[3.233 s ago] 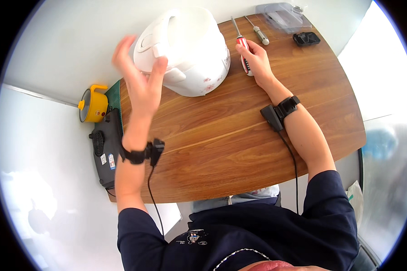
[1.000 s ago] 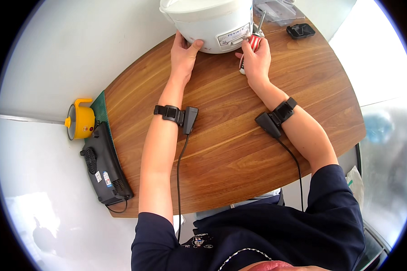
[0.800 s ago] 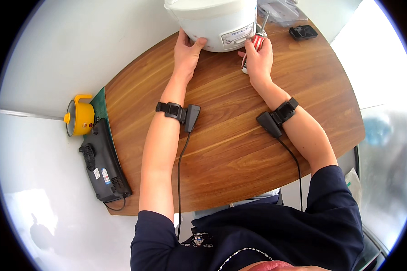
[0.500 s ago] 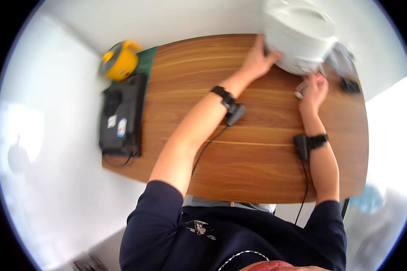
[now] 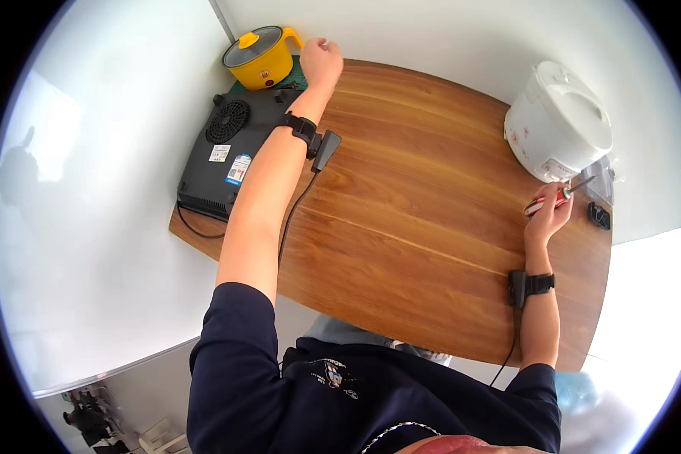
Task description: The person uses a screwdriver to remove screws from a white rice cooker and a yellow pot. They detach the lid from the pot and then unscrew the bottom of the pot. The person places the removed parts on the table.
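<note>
My left hand (image 5: pixel 321 62) is raised at the back left, its fingers curled beside the handle of a yellow lidded pot (image 5: pixel 259 66); whatever they hold, if anything, is hidden. At the right, my right hand (image 5: pixel 546 216) grips a screwdriver (image 5: pixel 537 203) by its red-and-white handle, the metal shaft pointing up and right. Just above it stands a white rice cooker (image 5: pixel 548 125) with a flower pattern and a closed lid.
A black flat appliance (image 5: pixel 212 174) with a fan grille and cable lies left on the wooden table (image 5: pixel 416 242), near a green mat (image 5: pixel 298 76). Clear plastic packaging (image 5: pixel 602 184) and a small black piece (image 5: pixel 599 216) lie at the right edge. White walls surround the back and left.
My left hand has left the rice cooker and moved left to the yellow pot. The view has swung, putting the cooker further right. My right hand still holds the screwdriver.
</note>
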{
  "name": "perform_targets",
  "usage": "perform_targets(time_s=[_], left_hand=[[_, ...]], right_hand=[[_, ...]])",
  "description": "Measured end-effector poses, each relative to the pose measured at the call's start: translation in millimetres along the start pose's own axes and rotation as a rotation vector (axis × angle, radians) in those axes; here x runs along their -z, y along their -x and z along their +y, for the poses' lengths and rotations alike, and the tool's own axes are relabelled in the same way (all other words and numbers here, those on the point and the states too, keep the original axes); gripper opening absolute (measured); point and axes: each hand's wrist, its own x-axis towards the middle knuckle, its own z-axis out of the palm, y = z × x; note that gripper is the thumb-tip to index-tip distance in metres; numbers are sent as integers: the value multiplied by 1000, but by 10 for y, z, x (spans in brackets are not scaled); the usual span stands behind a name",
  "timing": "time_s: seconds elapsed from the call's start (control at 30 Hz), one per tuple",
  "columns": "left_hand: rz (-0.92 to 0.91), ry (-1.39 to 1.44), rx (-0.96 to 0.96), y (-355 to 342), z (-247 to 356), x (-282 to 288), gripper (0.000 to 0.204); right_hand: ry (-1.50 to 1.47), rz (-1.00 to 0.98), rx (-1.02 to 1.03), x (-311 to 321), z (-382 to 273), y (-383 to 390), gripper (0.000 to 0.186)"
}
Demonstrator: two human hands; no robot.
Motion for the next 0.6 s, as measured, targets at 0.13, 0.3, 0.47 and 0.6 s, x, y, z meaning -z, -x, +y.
perform_targets(time_s=[0.13,0.3,0.47,0.6], left_hand=[[163,316,342,-352,-243,-55,59],[262,599,394,-656,-397,-255,64],[284,657,362,-852,-560,-266,71],[187,765,369,-845,-610,-293,77]], right_hand=[[-232,-164,-294,-113,109,99,11],[-299,-145,-346,-41,213,18,10],[-236,-223,-349,-106,158,71,8],[-206,-251,-365,-114,114,103,9]])
